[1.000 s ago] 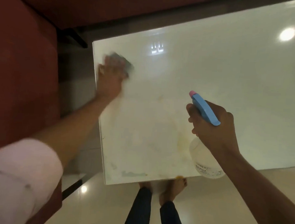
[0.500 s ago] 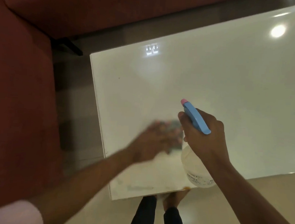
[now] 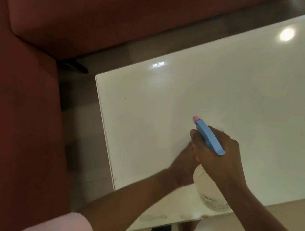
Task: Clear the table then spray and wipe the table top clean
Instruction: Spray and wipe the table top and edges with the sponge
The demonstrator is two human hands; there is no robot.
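right, big red sofa [image 3: 35,92] wraps the left and top, and the glossy white surface [image 3: 219,93] fills the rest, bare apart from yellowish smears near its front edge. above it sits the spray bottle [image 3: 210,137], translucent body, no liquid level readable through it, blue trigger head, pink nozzle pointing away up-left. right hand [image 3: 218,156] is wrapped closed around the bottle's neck, holding it over the near part of the surface. left hand [image 3: 183,162] is blurred, low on the surface just beside the bottle, grip impossible to tell.
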